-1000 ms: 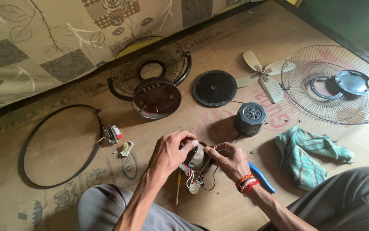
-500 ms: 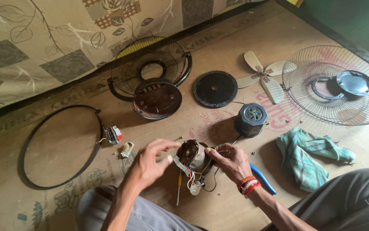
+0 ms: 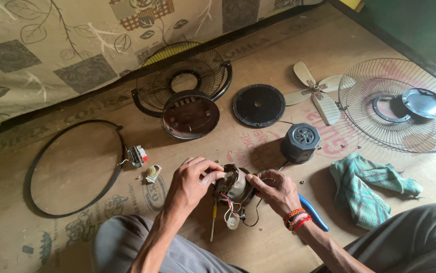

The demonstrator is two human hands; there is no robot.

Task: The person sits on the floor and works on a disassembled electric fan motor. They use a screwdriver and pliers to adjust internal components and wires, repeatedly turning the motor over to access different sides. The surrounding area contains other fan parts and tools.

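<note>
While the fan motor (image 3: 234, 184) is held between left hand (image 3: 190, 183) and right hand (image 3: 273, 191), fingers closed round it | loose wires (image 3: 232, 208) should be kept untugged | motor kept steady above floor (image 3: 101, 76).

Brown cardboard floor (image 3: 76, 237), leaf-patterned mattress (image 3: 51, 45), dark green wall (image 3: 420, 25).

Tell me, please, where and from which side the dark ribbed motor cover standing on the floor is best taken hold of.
Probably by its ribbed side wall, coming from above: the motor cover stands upright like a short drum, clear of the rag and blade, so fingers could close around it.
</note>
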